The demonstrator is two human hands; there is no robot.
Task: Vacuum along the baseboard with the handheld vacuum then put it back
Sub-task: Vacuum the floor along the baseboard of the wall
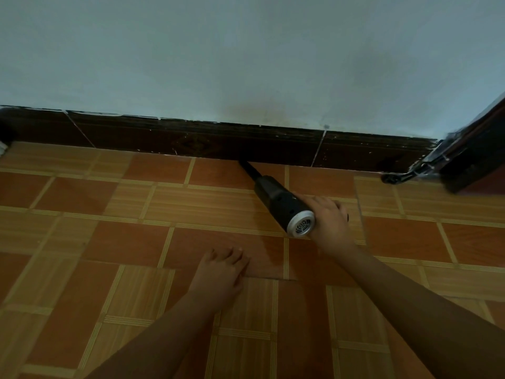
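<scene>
A black handheld vacuum (pixel 276 199) with a silver vented rear cap lies low over the tiled floor, its narrow nozzle tip touching the foot of the dark brown baseboard (pixel 191 140). My right hand (pixel 329 218) is wrapped around the vacuum's handle on its right side. My left hand (pixel 221 272) rests flat on the floor tiles nearer to me, fingers spread, holding nothing.
A pale blue wall (pixel 246 56) rises above the baseboard. A dark wooden door (pixel 475 149) with a metal latch stands at the right edge. Orange and tan floor tiles (pixel 109 242) spread to the left. A dark object sits at the far left by the baseboard.
</scene>
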